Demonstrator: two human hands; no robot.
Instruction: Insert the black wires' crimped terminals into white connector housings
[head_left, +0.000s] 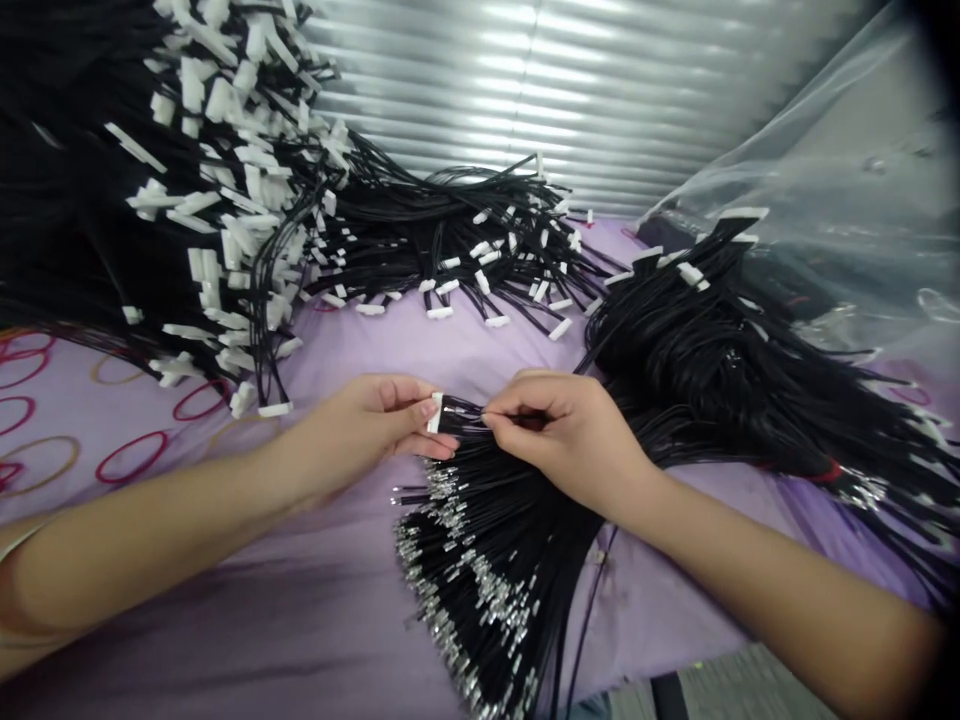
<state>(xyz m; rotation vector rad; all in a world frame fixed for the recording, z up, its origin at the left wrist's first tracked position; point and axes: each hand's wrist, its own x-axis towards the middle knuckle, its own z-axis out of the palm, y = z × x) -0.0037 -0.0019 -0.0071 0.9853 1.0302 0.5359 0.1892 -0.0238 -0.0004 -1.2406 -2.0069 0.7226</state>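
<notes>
Left hand (367, 420) pinches white connector (434, 412); right hand (577, 440) pinches its black wires (461, 411).
Wires lie crosswise, connector end leftward, above purple-clothed worktop (337, 600); corrugated metal wall (600, 90) behind.

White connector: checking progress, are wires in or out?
In, apparently: black wires run from the white connector in the left hand to the right hand.

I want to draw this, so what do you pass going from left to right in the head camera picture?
First the heap of wires with white plugs → left hand → white connector it pinches → black wires → right hand pinching them → dark wire pile → clear plastic bag.
</notes>
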